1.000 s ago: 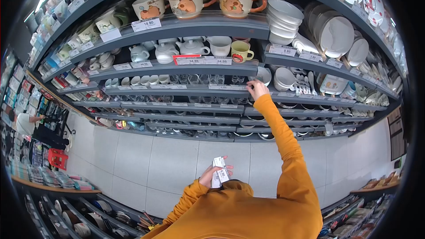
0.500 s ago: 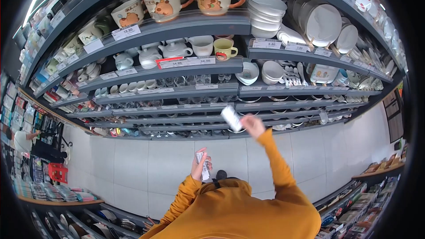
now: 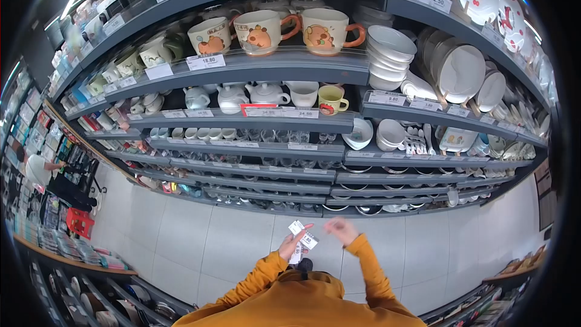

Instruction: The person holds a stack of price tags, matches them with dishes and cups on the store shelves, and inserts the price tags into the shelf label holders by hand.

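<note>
My left hand (image 3: pixel 290 245), low in the middle, is closed on several white price tags (image 3: pixel 305 237), with the thumb lying over them. Just to its right is my right hand (image 3: pixel 342 230), raised beside the tags and apart from them. Its fingers are blurred, and whether they pinch anything is too smeared to tell. Ahead of both hands stands the shelf unit (image 3: pixel 290 175), with cups, bowls and glasses on its levels and price labels along the edges.
Capybara-patterned mugs (image 3: pixel 257 33), teapots (image 3: pixel 265 93) and stacked white bowls (image 3: pixel 388 54) stand on the shelves. A person (image 3: pixel 39 171) is at the far left by a red basket (image 3: pixel 80 222). The tiled floor (image 3: pixel 242 239) lies below; more shelving stands behind me.
My right hand came down from the shelf edge carrying a white tag and is now near my left hand. More tags show fanned out in my left hand. The view tilted upward.
</note>
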Demonstrator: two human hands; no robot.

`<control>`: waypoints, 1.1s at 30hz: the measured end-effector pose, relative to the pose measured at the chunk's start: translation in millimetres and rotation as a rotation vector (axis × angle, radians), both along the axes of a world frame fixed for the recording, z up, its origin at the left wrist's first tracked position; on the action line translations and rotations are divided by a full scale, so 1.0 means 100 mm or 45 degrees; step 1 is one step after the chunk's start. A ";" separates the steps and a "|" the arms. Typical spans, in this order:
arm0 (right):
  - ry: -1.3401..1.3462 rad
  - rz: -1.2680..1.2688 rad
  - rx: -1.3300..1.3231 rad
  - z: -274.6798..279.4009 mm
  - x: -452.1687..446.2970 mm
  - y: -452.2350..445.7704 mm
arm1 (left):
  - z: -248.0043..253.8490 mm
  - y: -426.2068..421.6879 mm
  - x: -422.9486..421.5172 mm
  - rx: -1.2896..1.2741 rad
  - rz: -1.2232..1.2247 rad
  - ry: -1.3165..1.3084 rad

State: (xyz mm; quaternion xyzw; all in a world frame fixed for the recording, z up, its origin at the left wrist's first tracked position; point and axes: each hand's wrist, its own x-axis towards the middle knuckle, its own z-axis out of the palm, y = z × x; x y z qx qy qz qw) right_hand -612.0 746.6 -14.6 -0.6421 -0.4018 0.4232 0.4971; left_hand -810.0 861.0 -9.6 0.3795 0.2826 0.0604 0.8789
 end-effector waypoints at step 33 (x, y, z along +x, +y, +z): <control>-1.211 -0.624 0.132 0.89 1.78 0.39 | -0.11 -0.33 0.16 -0.173 -0.208 -0.038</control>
